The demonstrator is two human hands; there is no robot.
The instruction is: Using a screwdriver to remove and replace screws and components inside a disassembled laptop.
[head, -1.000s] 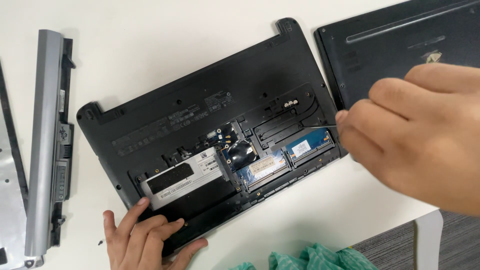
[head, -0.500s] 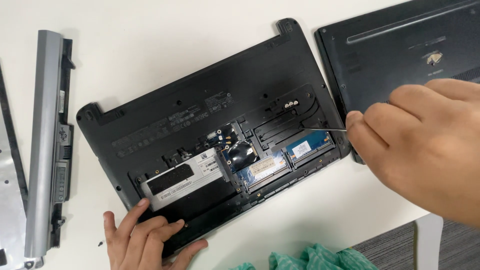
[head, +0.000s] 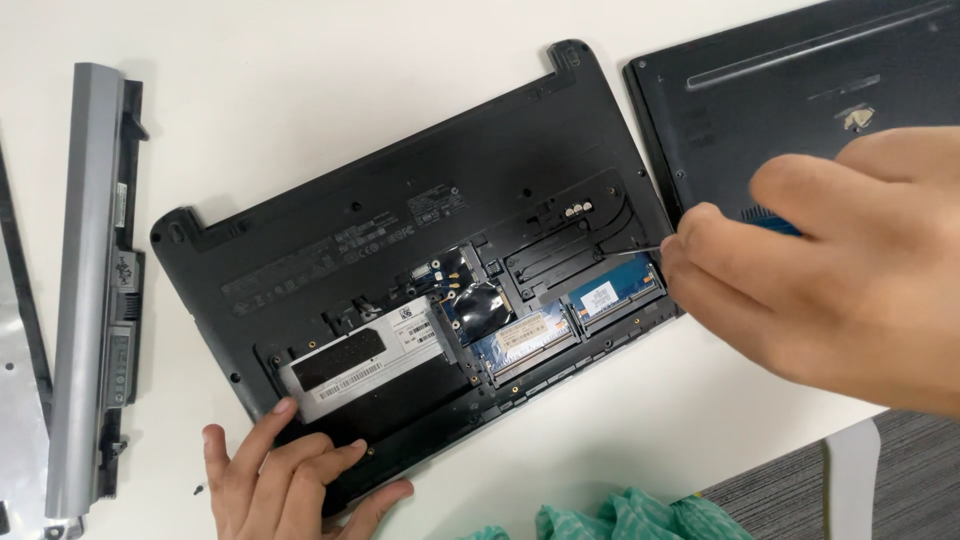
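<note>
An open black laptop base (head: 400, 230) lies bottom-up and slanted in the middle of the white surface (head: 300, 80), its hatch off so that a silver drive (head: 365, 360) and blue memory boards (head: 565, 315) show toward the near edge. The left hand (head: 290, 485) lies flat with spread fingers on the base's near rim, gripping nothing, while the right hand (head: 830, 280) is pinched around a thin screwdriver (head: 640, 251) whose tip points into the bay just above the memory boards. A grey battery bar (head: 85, 290) lies along the left edge, a second dark laptop (head: 790, 80) sits at the far right corner, and a green cloth (head: 620, 518) is at the near edge
</note>
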